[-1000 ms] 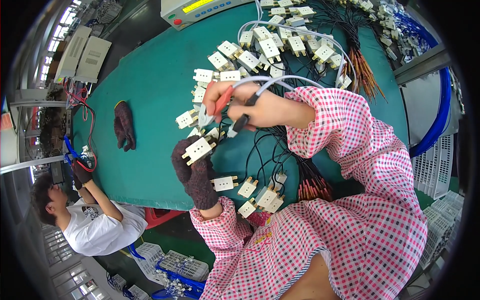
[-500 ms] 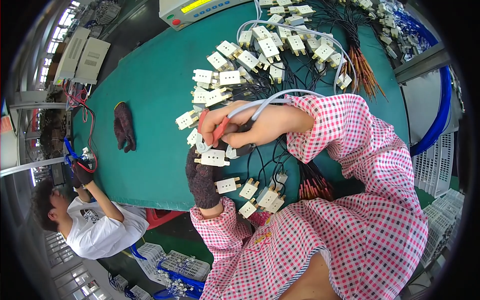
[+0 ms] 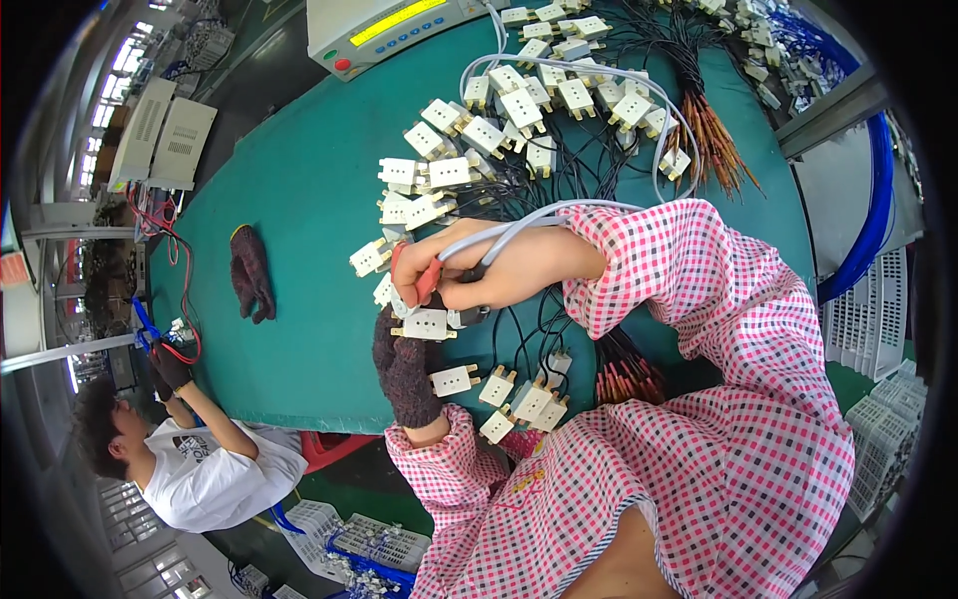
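My left hand, in a dark knitted glove, is closed round a white rectangular plug block with brass prongs. My bare right hand reaches across just above it. It grips a pair of test clips, one red and one black, wired to thick grey cables. Their metal ends come down at the held block's two sides; whether they touch its prongs is hard to make out. More white plug blocks on black wires lie beside my left hand, and a larger heap spreads beyond my right hand.
At the far edge of the green table stands a tester with a yellow display. A loose dark glove lies to the left. Copper-coloured wire ends bunch at the far right. A co-worker sits at the left, holding blue-handled clips.
The view has shifted slightly. Both hands stay together over the same plug block, with the clips still held. The co-worker's body has shifted a little.
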